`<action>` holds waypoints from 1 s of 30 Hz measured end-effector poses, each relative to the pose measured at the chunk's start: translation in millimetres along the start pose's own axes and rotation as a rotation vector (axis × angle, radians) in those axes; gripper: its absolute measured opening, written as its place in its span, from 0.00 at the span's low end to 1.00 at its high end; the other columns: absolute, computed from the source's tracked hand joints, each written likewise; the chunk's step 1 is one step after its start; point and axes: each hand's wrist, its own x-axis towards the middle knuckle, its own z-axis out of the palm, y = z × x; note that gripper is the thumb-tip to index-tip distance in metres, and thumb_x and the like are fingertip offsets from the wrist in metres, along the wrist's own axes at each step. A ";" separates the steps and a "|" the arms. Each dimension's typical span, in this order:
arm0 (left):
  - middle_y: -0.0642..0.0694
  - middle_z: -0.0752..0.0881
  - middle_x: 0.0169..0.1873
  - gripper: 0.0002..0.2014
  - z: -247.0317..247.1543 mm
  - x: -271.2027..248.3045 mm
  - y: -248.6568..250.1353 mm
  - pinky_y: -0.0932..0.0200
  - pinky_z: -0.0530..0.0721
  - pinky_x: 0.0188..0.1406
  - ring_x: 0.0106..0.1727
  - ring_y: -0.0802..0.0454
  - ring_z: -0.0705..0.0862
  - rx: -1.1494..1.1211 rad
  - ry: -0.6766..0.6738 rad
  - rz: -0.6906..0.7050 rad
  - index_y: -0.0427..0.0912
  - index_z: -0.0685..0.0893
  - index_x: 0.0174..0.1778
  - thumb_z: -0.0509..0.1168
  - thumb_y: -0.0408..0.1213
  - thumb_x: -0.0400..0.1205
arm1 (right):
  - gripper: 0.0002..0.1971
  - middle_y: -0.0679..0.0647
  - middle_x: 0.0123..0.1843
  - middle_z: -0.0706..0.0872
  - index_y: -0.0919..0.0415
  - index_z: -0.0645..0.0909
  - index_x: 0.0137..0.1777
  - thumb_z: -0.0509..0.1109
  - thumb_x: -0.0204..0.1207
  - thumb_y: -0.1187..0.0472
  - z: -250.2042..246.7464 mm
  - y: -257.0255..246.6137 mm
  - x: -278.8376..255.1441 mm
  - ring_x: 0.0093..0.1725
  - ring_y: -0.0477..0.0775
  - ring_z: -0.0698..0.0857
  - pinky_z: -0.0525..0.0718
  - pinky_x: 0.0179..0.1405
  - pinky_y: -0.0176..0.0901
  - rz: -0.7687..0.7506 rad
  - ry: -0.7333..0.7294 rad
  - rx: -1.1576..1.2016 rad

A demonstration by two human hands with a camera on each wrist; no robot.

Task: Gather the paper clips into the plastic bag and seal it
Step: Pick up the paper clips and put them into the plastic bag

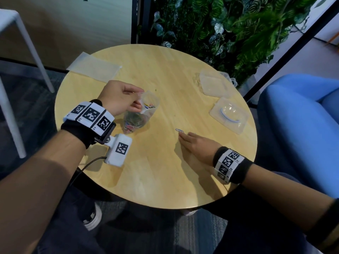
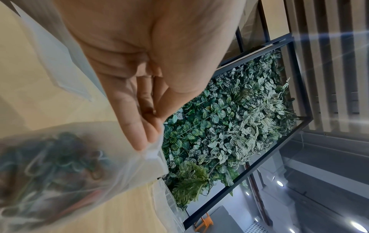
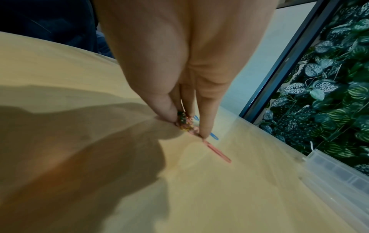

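Showing a round wooden table [image 1: 156,171] from the head camera, with both of the person's hands over it. Left hand [image 1: 119,99]: raised above the left-centre of the top, thumb and fingertips pinched on the upper rim of the plastic bag [image 1: 141,114]; the left wrist view confirms the fingers [image 2: 137,126] pressed together on the film. Bag: clear, mouth held open and tilted toward the right, its lower half bulging with a tangle of coloured paper clips [image 1: 134,121] and reaching down to the tabletop. Right hand [image 1: 198,147]: low on the table's right-centre, fingers drawn together and pointed at the surface; in the right wrist view the fingertips [image 3: 203,130] nip a small cluster of clips against the wood, with a pink clip [image 3: 217,152] and a blue clip [image 3: 214,136] lying just past them. One blue-and-white clip [image 1: 179,130] lies just beyond the fingers in the head view.

Open wood lies between the two hands and along the near edge. A spare flat bag [image 1: 95,67] overhangs the far-left rim; two clear plastic containers [image 1: 229,114] sit near the far-right rim, the nearer one beside the right hand's path. A blue armchair [image 1: 300,125] stands close to the right edge, foliage [image 1: 229,24] behind the far edge.

Clip colours inside the bag are blurred in the left wrist view. Whether the right thumb touches the cluster cannot be told.
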 end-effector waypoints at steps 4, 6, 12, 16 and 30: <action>0.34 0.87 0.39 0.11 -1.9 -4.0 -1.2 0.61 0.91 0.36 0.33 0.47 0.89 -0.011 0.001 -0.007 0.33 0.87 0.60 0.66 0.25 0.83 | 0.19 0.62 0.69 0.79 0.69 0.78 0.69 0.58 0.80 0.72 5.5 0.2 7.0 0.59 0.62 0.82 0.84 0.59 0.52 0.116 0.066 0.044; 0.34 0.87 0.39 0.11 -1.7 -5.4 -1.6 0.61 0.91 0.36 0.34 0.47 0.89 -0.019 0.000 -0.011 0.33 0.87 0.61 0.66 0.25 0.83 | 0.12 0.58 0.57 0.85 0.65 0.85 0.58 0.63 0.80 0.69 6.9 -1.2 12.3 0.52 0.61 0.84 0.86 0.51 0.50 0.192 0.095 0.060; 0.35 0.87 0.38 0.11 2.5 -7.2 -0.5 0.63 0.90 0.34 0.34 0.48 0.89 -0.025 -0.008 -0.010 0.32 0.87 0.59 0.66 0.25 0.83 | 0.10 0.57 0.45 0.91 0.64 0.91 0.47 0.68 0.77 0.62 -28.0 17.6 34.0 0.43 0.58 0.88 0.89 0.48 0.49 0.554 0.084 0.440; 0.35 0.88 0.38 0.11 7.1 -5.9 0.5 0.63 0.90 0.34 0.35 0.47 0.89 -0.034 -0.025 -0.015 0.32 0.87 0.59 0.66 0.24 0.83 | 0.08 0.59 0.42 0.93 0.67 0.92 0.43 0.78 0.71 0.61 -56.8 46.4 35.4 0.43 0.57 0.90 0.90 0.47 0.45 0.835 0.298 1.191; 0.34 0.89 0.39 0.11 12.6 0.7 1.5 0.54 0.92 0.39 0.37 0.44 0.92 -0.052 0.035 -0.013 0.34 0.87 0.60 0.69 0.28 0.82 | 0.15 0.63 0.45 0.86 0.79 0.81 0.62 0.70 0.75 0.74 -143.9 -6.3 112.5 0.44 0.56 0.87 0.90 0.49 0.43 0.601 0.331 1.693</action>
